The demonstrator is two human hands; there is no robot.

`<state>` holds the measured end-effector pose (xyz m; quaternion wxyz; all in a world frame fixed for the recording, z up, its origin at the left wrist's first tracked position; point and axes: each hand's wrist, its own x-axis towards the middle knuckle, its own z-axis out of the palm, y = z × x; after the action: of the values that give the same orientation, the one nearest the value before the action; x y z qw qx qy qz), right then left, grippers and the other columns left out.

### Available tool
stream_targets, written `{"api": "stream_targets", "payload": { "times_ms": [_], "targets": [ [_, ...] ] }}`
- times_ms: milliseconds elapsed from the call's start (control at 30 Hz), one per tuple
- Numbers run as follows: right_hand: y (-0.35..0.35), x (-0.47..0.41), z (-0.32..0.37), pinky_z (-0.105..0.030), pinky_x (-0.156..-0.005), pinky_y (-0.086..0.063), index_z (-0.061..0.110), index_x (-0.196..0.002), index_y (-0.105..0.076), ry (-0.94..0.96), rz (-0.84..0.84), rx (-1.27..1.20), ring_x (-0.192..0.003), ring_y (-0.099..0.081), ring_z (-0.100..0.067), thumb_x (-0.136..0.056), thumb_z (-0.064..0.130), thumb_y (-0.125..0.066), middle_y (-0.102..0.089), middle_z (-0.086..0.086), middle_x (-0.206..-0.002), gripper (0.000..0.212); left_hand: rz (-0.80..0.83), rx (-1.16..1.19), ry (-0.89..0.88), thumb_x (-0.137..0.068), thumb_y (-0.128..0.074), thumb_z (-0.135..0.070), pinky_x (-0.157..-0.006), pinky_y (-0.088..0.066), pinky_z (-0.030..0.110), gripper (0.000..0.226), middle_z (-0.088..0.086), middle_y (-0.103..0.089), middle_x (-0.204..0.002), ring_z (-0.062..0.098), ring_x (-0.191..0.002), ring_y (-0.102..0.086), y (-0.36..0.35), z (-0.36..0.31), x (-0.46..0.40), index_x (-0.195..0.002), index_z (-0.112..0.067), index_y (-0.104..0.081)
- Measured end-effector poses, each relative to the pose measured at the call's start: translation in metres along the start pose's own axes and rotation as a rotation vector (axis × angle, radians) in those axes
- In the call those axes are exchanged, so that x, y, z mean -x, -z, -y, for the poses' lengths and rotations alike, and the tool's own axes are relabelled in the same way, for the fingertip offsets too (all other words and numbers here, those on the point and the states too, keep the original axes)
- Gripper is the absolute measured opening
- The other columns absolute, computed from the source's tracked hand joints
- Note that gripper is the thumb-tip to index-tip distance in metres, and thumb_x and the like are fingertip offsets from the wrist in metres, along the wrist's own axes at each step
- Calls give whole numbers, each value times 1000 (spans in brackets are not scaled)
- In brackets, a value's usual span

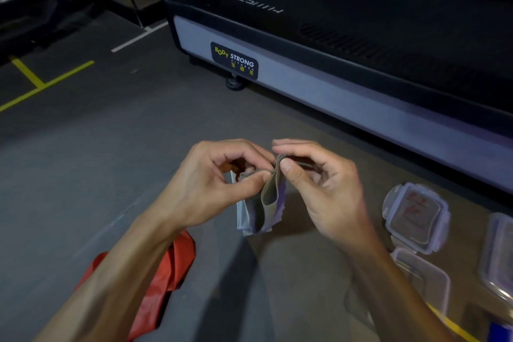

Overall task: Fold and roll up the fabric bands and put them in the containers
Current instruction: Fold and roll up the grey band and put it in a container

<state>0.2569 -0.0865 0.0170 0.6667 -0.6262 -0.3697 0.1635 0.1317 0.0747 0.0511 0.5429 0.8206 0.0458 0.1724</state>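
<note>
Head view, red band L, containers R

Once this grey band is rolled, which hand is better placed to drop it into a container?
Right hand, probably: the clear containers lie on the floor just beside it, while the left hand is farther away.

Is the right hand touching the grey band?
Touching. In the head view, the right hand pinches the top edge of the grey band between thumb and fingers.
</note>
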Motion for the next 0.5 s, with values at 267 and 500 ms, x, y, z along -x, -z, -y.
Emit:
{"api": "stream_targets", "payload": {
  "times_ms": [267,500],
  "targets": [
    [-2,-1,19,-33,-85,-56,20,-98,-74,19,-110,136,-92,-72,-18,-98,7,-66,-75,8,-92,15,-107,47,50,-94,-71,-18,-83,-57,56,10,4,-78,-99,30,-90,-73,-1,-2,1,-101,-15,-77],
    [-5,-34,93,-27,-78,-54,23,-91,-74,86,-246,280,-81,-71,-9,-96,13,-68,-74,13,-83,13,-183,27,-14,-88,-69,-46,-94,-51,38,41,-5,-70,-117,17,-106,-67,17,-56,-2,-126,-31,-65]
  ]
}}
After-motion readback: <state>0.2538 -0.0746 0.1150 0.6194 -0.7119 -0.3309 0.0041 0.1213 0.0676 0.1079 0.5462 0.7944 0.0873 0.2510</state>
